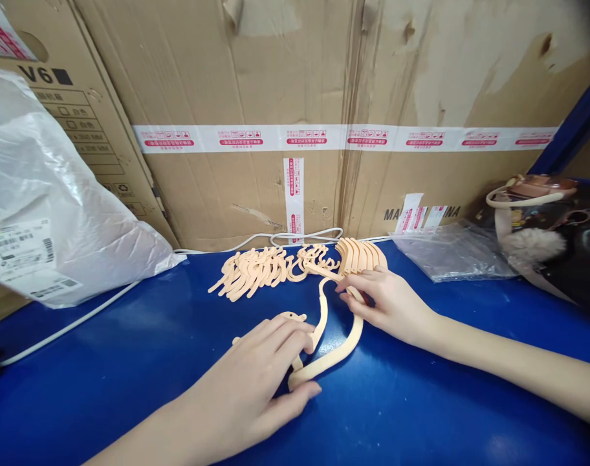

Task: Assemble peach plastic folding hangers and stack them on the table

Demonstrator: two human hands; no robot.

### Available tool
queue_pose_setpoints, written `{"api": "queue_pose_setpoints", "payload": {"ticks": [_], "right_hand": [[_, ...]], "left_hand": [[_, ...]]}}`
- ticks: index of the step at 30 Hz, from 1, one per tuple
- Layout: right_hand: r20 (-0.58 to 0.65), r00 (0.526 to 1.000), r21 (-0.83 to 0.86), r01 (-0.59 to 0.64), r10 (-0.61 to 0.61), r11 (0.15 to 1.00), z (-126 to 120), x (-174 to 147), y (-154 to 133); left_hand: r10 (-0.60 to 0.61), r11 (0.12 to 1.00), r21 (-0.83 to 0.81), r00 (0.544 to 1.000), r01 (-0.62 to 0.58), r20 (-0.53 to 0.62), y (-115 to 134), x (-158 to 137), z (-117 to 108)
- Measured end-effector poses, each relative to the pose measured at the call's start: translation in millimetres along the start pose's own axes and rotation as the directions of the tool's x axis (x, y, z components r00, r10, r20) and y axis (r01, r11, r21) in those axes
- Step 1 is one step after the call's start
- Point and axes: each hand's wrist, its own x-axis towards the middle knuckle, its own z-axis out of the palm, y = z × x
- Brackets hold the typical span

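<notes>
Between my hands lies a looped assembly of beige curved pieces [338, 355], low on the blue table. My left hand [270, 366] grips its left end, fingers over the top and thumb along the near side. Partly covered by that hand is a rounded beige piece with a small dark hole [291, 316]. With thumb and fingertips, my right hand [392, 301] pinches a narrow beige strip [324, 272] at the loop's upper right. How the strip meets the loop is hidden by the fingers. Just behind, a row of wide curved beige pieces [360, 254] leans together.
Several wavy beige pieces [256, 268] and smaller curly ones [312, 255] lie at the back of the table [421, 401]. Cardboard boxes [246, 188] stand behind. A white parcel bag [57, 194] is left; a clear plastic bag [455, 252] and dark handbag [571, 252] are right. A white cable [72, 323] crosses the left.
</notes>
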Motion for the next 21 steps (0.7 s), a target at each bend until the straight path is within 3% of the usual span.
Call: {"api": "queue_pose_setpoints", "payload": {"ticks": [4,8,12,16,18,21], "right_hand": [[0.023,0.999,0.004,0.027,-0.027,1.0,-0.3,0.4,-0.8],[0.084,0.991,0.031,0.104,-0.106,0.994,-1.4,-0.3,-1.5],[0.171,0.95,0.064,0.255,-0.262,0.965,-2.2,-3.0,-2.0],[0.2,0.899,0.093,0.378,-0.389,0.921,-2.4,-7.1,-7.5],[0.202,0.898,0.128,0.372,-0.391,0.919,-2.9,-7.3,-11.9],[0.176,0.945,0.181,0.245,-0.277,0.952,-3.3,-0.9,-18.3]], "left_hand": [[-0.029,0.999,-0.016,0.999,0.03,0.019,1.7,1.0,0.5],[0.026,0.998,-0.052,0.998,-0.023,0.054,6.0,-0.2,0.1],[0.18,0.981,0.077,0.984,-0.18,0.001,8.5,-1.3,0.2],[0.226,0.964,0.146,0.974,-0.222,-0.008,6.4,-1.0,1.5],[0.241,0.963,0.115,0.97,-0.244,0.033,6.6,-1.0,2.0],[0.276,0.958,0.062,0.959,-0.279,0.059,9.7,-1.5,2.4]]}}
